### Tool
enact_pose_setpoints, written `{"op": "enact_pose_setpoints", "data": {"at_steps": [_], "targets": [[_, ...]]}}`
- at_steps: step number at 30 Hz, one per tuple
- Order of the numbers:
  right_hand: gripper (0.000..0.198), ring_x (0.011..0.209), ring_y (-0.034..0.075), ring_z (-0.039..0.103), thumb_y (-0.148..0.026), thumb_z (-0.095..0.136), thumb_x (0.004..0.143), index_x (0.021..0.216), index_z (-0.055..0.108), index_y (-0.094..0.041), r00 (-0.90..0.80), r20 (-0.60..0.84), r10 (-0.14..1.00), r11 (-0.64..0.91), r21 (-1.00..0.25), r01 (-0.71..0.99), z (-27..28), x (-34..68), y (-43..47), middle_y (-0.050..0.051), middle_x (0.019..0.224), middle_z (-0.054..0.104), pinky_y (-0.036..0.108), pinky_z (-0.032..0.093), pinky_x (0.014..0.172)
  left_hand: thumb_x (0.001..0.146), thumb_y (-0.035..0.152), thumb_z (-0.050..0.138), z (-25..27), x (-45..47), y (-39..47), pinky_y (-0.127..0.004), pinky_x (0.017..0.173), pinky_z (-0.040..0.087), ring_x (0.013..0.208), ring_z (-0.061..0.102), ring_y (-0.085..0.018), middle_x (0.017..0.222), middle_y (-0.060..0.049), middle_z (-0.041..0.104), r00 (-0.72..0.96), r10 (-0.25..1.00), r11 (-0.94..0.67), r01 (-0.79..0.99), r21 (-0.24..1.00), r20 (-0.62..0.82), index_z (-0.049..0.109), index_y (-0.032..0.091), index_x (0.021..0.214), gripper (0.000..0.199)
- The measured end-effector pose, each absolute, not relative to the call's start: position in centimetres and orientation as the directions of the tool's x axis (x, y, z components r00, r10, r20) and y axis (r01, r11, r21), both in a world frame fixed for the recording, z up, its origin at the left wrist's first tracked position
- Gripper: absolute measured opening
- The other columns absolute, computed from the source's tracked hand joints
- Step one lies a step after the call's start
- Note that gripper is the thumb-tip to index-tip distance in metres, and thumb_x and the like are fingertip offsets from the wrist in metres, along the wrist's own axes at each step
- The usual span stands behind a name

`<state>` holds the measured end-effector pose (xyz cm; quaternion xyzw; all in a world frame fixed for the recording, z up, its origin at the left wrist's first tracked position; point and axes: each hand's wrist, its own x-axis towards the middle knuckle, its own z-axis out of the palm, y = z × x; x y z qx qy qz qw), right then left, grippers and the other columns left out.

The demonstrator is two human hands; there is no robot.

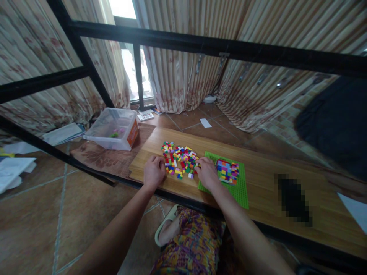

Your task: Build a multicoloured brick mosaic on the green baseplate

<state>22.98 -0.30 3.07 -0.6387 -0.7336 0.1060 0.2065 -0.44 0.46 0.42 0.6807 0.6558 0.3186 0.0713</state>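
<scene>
Loose toy building bricks in many colours lie in a pile on the wooden bench top. Beside the pile's left edge rests my left hand, its fingers curled closed; whatever they may hold is hidden. My right hand reaches to the pile's right edge with fingers pinched together, over the left side of a green studded baseplate. Anything between those fingertips is too small to make out. On the baseplate sits a block of joined bricks in blue, red, orange, purple and other colours.
A clear plastic box with a few pink and green pieces stands on a brown mat at the left. A blurred-out black object lies on the bench at the right. Black metal bars cross in front of the curtains.
</scene>
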Motion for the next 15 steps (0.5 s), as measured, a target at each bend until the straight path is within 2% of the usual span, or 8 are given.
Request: {"op": "enact_pose_setpoints", "data": {"at_steps": [3,5,7,9,11,15], "targets": [[0.023,0.104,0.025,0.062,-0.022,0.055,0.087,0.106,0.069,-0.021,-0.053,0.22,0.974,0.187,-0.646,0.74,3.5,22.8,-1.3,0.009,0.108,0.07,0.042,0.047,0.098,0.087,0.02,0.049,0.5,-0.4,0.5,-0.032,0.078,0.047,0.085,0.062,-0.021,0.09,-0.007,0.066,-0.068,0.939,-0.125,0.844,0.521,0.336,0.068,0.021,0.084,0.019],[0.024,0.096,0.022,0.066,-0.029,0.057,0.087,0.108,0.067,-0.022,0.009,0.213,0.977,0.179,-0.843,0.507,3.7,22.5,-2.3,0.006,0.104,0.072,0.039,0.051,0.091,0.087,0.019,0.049,0.5,-0.5,0.5,-0.032,0.078,0.047,0.085,0.062,-0.021,0.09,-0.007,0.065,-0.065,0.939,-0.13,0.842,0.524,0.337,0.068,0.021,0.084,0.019],[0.025,0.084,0.019,0.068,-0.032,0.063,0.082,0.105,0.066,-0.023,0.053,0.16,0.986,0.143,-0.959,0.244,3.9,22.2,-3.3,0.002,0.093,0.073,0.035,0.054,0.081,0.087,0.019,0.049,0.6,-0.5,0.5,-0.032,0.079,0.047,0.086,0.062,-0.021,0.089,-0.007,0.065,-0.055,0.937,-0.143,0.84,0.523,0.344,0.068,0.02,0.083,0.019],[0.026,0.075,0.018,0.067,-0.034,0.069,0.076,0.1,0.067,-0.024,0.072,0.104,0.992,0.099,-0.993,0.06,4.2,21.9,-4.3,-0.001,0.083,0.072,0.032,0.054,0.074,0.087,0.02,0.049,0.6,-0.5,0.4,-0.032,0.079,0.047,0.085,0.062,-0.021,0.089,-0.007,0.065,-0.049,0.935,-0.151,0.842,0.518,0.352,0.068,0.02,0.083,0.019],[0.025,0.07,0.017,0.067,-0.034,0.072,0.072,0.095,0.068,-0.025,0.082,0.058,0.995,0.062,-0.997,-0.044,4.7,21.6,-5.1,-0.003,0.077,0.07,0.031,0.055,0.071,0.087,0.02,0.049,0.6,-0.6,0.4,-0.032,0.078,0.047,0.085,0.062,-0.021,0.09,-0.007,0.065,-0.053,0.933,-0.148,0.847,0.511,0.357,0.068,0.02,0.083,0.019],[0.023,0.071,0.018,0.069,-0.036,0.073,0.069,0.089,0.068,-0.024,0.122,-0.001,0.993,0.012,-0.994,-0.106,5.2,21.5,-5.9,-0.002,0.075,0.071,0.033,0.056,0.071,0.088,0.022,0.049,0.5,-0.6,0.5,-0.033,0.077,0.047,0.084,0.062,-0.022,0.09,-0.008,0.066,-0.053,0.929,-0.152,0.847,0.509,0.365,0.068,0.02,0.083,0.02]]}}
